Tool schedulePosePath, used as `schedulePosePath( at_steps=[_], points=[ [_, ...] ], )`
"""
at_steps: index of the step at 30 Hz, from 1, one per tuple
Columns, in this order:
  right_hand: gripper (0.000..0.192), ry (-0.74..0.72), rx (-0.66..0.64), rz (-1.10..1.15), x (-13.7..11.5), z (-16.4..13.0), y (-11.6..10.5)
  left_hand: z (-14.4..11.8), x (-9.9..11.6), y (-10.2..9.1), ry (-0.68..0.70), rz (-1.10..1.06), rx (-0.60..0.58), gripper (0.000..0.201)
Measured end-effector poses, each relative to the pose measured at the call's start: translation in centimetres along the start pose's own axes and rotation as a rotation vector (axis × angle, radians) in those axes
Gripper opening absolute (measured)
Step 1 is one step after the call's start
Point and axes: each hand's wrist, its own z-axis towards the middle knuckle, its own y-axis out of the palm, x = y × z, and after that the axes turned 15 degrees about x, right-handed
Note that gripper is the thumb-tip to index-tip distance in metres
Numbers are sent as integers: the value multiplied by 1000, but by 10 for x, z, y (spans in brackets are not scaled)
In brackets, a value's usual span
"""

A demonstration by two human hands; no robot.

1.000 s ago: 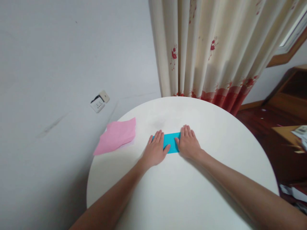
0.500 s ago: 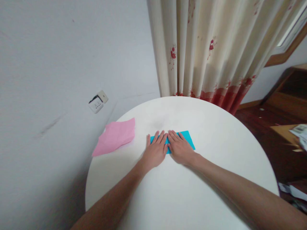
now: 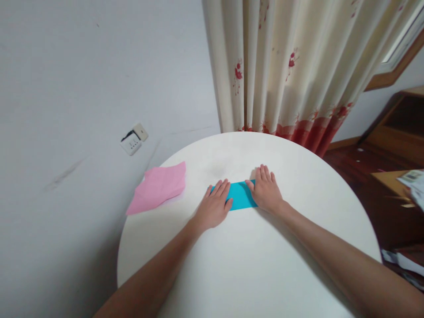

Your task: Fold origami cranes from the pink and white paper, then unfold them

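Note:
A flat strip of blue paper [image 3: 241, 195] lies on the white round table [image 3: 225, 265]. My left hand [image 3: 214, 205] rests palm down over its left part, fingers stretched out. Over the paper's right end is my right hand [image 3: 266, 190], open, with the thumb apart from the other fingers and its fingertips reaching past the far edge. The middle of the strip shows between the two hands; both ends are largely covered. To the left, a creased pink sheet [image 3: 160, 187] lies near the table's edge with something whitish under it.
A pale wall [image 3: 82, 88] with a socket [image 3: 131, 143] stands close on the left. Behind the table hangs a cream and red curtain [image 3: 278, 70]. On the right, a wooden cabinet [image 3: 394, 128] and a cardboard piece [image 3: 391, 181] are beyond the table edge.
My right hand has slid to the right along the blue paper, away from my left hand, uncovering its middle. The left hand has stayed nearly in place.

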Motion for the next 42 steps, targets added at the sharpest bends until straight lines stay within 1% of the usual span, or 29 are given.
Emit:
schedulePosePath(
  at_steps=[1,2,3,4,5,7,10,12,14,16,18,20,22,25,27,29,31,34,36,40,42],
  points=[
    [70,-72,19,33,-7,-3,-2,0,0,0,-1,-4,2,57],
    [65,-164,5,79,-14,-6,-3,0,1,0,-3,-6,3,56],
    [61,-247,-27,121,-22,-10,-3,1,1,1,-5,-7,2,56],
    [59,-297,-61,150,-29,-14,-4,1,1,1,-9,-6,-2,55],
    [59,-317,-90,167,-35,-18,-3,2,2,1,-15,-6,-7,55],
    [62,-313,-137,190,-42,-22,-3,3,2,0,-31,-2,-16,56],
    [67,-305,-167,199,-41,-23,-3,3,4,-2,-62,8,-35,60],
    [68,-312,-167,192,-38,-21,-4,1,5,-2,-117,32,-54,64],
    [69,-317,-164,180,-36,-21,-4,-3,6,-1,-219,80,-55,70],
    [71,-311,-152,165,-35,-21,-5,-7,5,0,-328,131,-42,78],
    [73,-304,-142,154,-34,-22,-4,-10,3,1,-407,149,-33,83],
    [74,-300,-138,153,-33,-21,-5,-10,0,0,-463,110,-24,82],
    [73,-278,-129,154,-32,-19,-8,-7,-4,-1,-502,11,8,76],
    [62,-207,-98,153,-30,-15,-19,2,-10,-3,-555,-184,96,65],
    [52,-164,-98,134,-29,-12,-29,6,-15,-5,-586,-300,186,59],
    [47,-141,-105,99,-27,-9,-36,9,-20,-7,-594,-387,290,55],
    [44,-120,-119,74,-24,-6,-42,10,-26,-9,-596,-442,346,53],
    [43,-69,-177,68,-18,-2,-47,10,-34,-12,-635,-461,324,49],
    [44,-28,-208,68,-14,2,-48,9,-38,-15,-664,-432,275,46],
    [43,35,-218,67,-8,8,-48,7,-43,-22,-674,-390,173,41],
    [43,43,-234,76,-8,9,-47,7,-41,-25,-677,-411,177,40]
  ],
)
